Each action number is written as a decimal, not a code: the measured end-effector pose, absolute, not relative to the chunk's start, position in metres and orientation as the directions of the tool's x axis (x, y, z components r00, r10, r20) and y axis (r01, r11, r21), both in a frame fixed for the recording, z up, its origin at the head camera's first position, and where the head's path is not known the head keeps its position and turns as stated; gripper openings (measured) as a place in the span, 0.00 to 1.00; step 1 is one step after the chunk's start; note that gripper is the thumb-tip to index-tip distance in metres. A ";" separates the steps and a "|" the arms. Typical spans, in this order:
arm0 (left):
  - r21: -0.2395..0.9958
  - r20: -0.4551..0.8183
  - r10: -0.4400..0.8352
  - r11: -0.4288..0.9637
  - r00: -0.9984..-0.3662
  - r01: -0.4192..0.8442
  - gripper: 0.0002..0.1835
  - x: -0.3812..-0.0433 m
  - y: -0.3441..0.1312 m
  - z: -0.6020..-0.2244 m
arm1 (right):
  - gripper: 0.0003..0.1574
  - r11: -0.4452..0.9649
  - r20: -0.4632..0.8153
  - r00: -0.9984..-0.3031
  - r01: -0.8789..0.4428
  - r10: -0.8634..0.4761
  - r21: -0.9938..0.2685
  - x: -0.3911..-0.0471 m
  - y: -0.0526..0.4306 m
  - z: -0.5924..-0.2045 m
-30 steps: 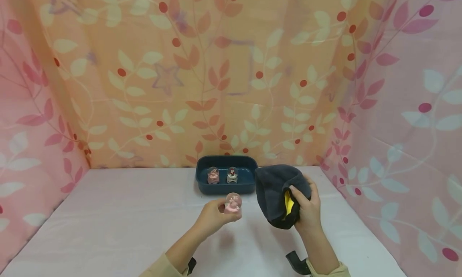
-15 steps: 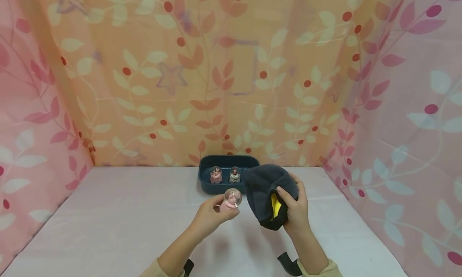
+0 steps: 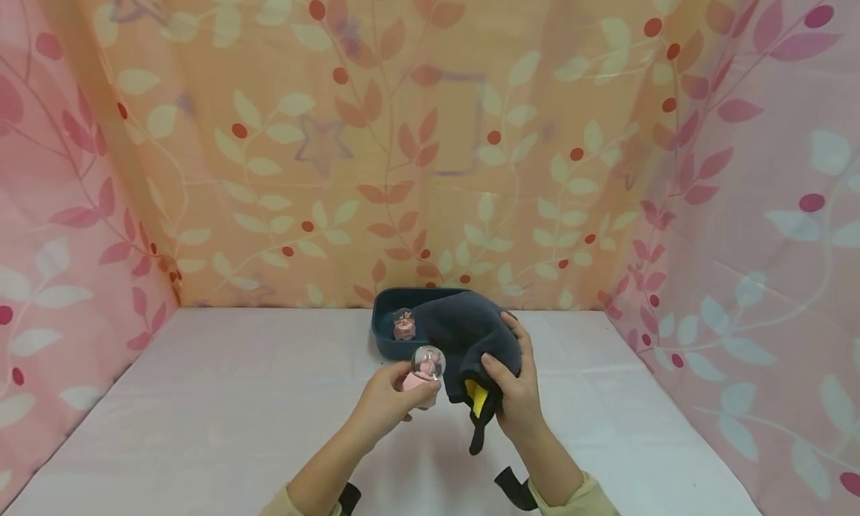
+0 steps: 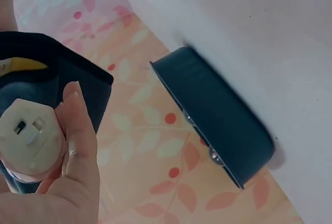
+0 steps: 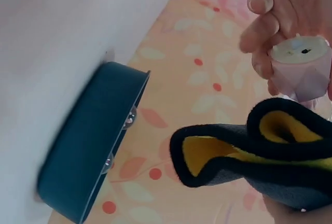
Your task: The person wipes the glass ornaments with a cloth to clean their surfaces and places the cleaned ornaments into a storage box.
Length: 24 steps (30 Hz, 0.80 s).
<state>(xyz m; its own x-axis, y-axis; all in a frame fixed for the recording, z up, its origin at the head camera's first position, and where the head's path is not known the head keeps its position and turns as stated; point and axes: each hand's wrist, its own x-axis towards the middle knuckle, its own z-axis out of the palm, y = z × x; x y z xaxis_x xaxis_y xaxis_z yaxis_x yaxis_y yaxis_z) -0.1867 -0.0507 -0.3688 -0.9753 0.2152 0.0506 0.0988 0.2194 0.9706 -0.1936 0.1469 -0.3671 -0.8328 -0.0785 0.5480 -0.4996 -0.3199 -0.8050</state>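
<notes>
My left hand (image 3: pixel 381 402) pinches a small pink snow globe (image 3: pixel 428 364) between thumb and fingers, dome up and slightly tilted. Its pale base (image 4: pixel 32 143) with a small switch faces the left wrist camera. Right beside it, my right hand (image 3: pixel 520 389) grips a folded dark grey cleaning cloth (image 3: pixel 463 318) with black edging and a yellow underside (image 5: pixel 199 154). The cloth hangs close behind and to the right of the globe; in the head view I cannot tell whether they touch. Both hands are above the table.
A dark blue rectangular tray (image 3: pixel 395 349) stands at the back of the white table (image 3: pixel 255 396), partly covered from view by the cloth. A pink snow globe (image 3: pixel 404 326) shows inside; a second dome (image 5: pixel 108 163) peeks over the rim. Patterned curtains (image 3: pixel 282 165) enclose the table.
My right hand has brought the cloth leftward, close to the globe, hiding the second globe in the tray. The left hand has tilted its globe and moved slightly left.
</notes>
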 end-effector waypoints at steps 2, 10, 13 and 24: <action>0.972 0.072 0.229 0.200 -0.971 0.120 0.23 -0.186 -0.051 -0.368 | 0.37 -0.306 0.579 -0.803 -0.522 -0.138 -0.796 -0.194 0.145 -0.368; 0.940 0.170 0.276 0.242 -0.946 0.239 0.27 -0.183 -0.053 -0.371 | 0.47 -0.043 0.663 -0.600 -0.726 -0.449 -0.686 -0.198 0.135 -0.374; 0.911 0.220 0.312 0.273 -0.924 0.309 0.34 -0.184 -0.053 -0.373 | 0.50 0.046 0.671 -0.569 -0.778 -0.476 -0.627 -0.202 0.132 -0.377; 0.890 0.328 0.373 0.187 -0.868 0.417 0.29 -0.186 -0.047 -0.375 | 0.26 0.055 0.847 -0.472 -0.879 -0.243 -0.474 -0.215 0.122 -0.387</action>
<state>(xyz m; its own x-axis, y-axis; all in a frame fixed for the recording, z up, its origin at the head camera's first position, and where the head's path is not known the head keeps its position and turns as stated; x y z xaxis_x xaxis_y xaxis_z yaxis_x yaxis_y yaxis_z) -0.1858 -0.0470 -0.3748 -0.8679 0.3731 0.3280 0.4165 0.1867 0.8898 -0.2153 0.1224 -0.3868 -0.4724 -0.2426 0.8473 -0.8787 0.0554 -0.4741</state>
